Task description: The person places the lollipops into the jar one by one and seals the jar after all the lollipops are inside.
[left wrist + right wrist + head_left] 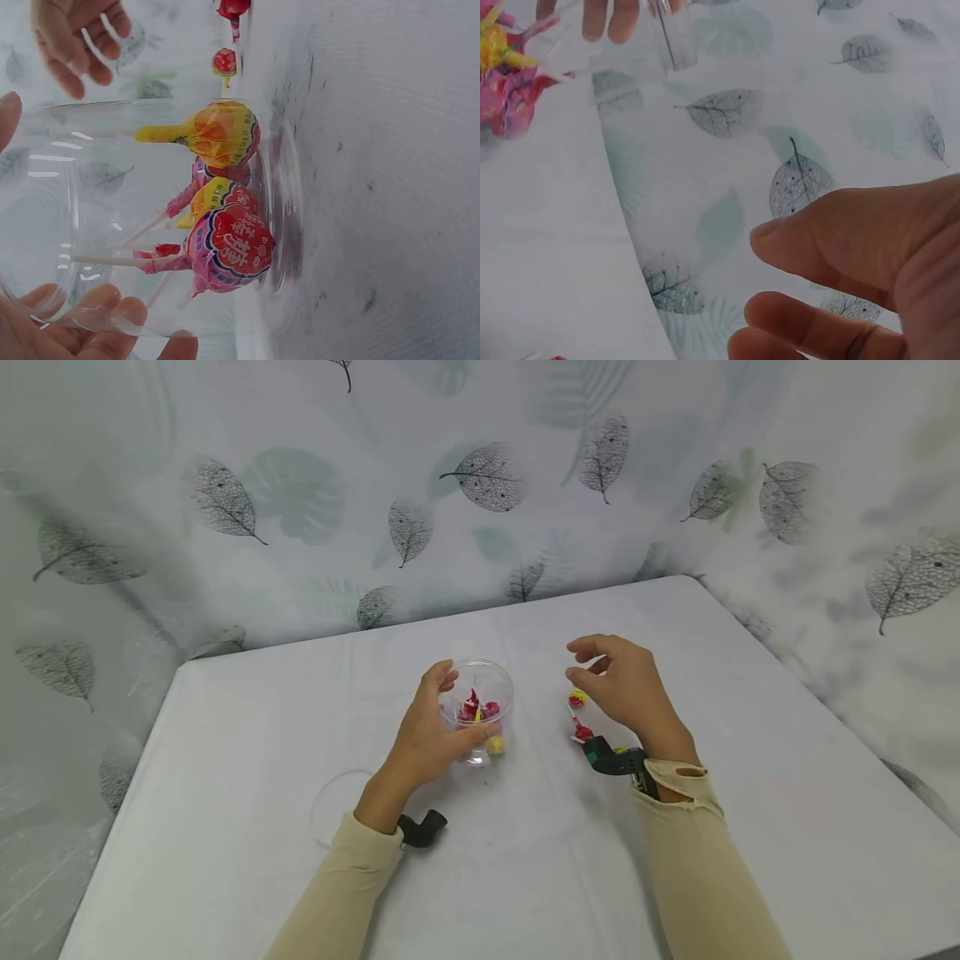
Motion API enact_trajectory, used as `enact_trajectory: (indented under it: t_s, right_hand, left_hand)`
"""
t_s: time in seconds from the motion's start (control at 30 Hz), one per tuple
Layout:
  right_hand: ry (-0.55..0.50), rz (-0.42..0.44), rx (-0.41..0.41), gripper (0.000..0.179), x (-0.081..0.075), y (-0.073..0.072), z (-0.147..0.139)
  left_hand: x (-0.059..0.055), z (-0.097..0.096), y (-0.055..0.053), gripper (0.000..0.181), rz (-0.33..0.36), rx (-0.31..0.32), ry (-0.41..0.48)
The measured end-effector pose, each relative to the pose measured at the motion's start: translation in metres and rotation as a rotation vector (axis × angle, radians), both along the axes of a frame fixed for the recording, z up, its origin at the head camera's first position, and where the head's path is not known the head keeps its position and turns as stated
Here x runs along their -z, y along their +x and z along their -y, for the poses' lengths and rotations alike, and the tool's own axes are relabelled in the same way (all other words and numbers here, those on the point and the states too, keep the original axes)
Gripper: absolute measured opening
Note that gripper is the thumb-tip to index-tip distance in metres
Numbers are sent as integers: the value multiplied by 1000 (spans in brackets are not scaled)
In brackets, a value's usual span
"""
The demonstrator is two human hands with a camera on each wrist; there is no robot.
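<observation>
My left hand (pixel 422 743) holds a clear plastic jar (pixel 507 681) upright on the table, thumb on the near side and fingers round the far side. Wrapped lollipops lie in the jar; the left wrist view shows a pink one (pixel 232 251) and a yellow one (pixel 225 135), heads down at the base with sticks pointing up. To the right of the jar, my right hand (pixel 628 685) hovers over the table with fingers loosely bent and nothing between them. Below it lie a yellow-and-red lollipop (pixel 577 697) and a red one (pixel 583 733).
A thin, clear round lid (pixel 317 806) lies flat on the white-covered table (pixel 225 760), left of the jar and partly behind my left forearm. A bit of yellow wrapper (pixel 619 749) shows beside my right wrist. Leaf-printed curtain (pixel 315 560) borders the table's back and sides.
</observation>
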State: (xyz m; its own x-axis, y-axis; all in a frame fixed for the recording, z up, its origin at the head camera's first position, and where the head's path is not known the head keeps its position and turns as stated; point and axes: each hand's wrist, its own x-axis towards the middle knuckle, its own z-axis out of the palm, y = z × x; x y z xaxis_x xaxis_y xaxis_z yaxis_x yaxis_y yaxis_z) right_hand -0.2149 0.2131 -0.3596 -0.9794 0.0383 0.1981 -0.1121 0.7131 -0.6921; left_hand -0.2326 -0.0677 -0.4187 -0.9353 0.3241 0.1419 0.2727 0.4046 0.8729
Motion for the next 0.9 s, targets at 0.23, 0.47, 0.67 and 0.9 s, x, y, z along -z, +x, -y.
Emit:
enact_trajectory:
  t_s: [0.23, 0.47, 0.67, 0.9]
  right_hand:
    - [89, 103, 29, 35, 20, -15, -14]
    - [143, 247, 69, 40, 38, -36, -26]
    - [141, 438, 51, 52, 38, -53, -29]
    - [82, 564, 51, 60, 33, -63, -25]
  left_hand:
    - [1, 1, -2, 106, -4, -9, -7]
    - [1, 1, -1, 106, 0, -11, -8]
    - [3, 1, -1, 106, 0, -7, -5]
    - [3, 1, -1, 105, -7, -1, 7]
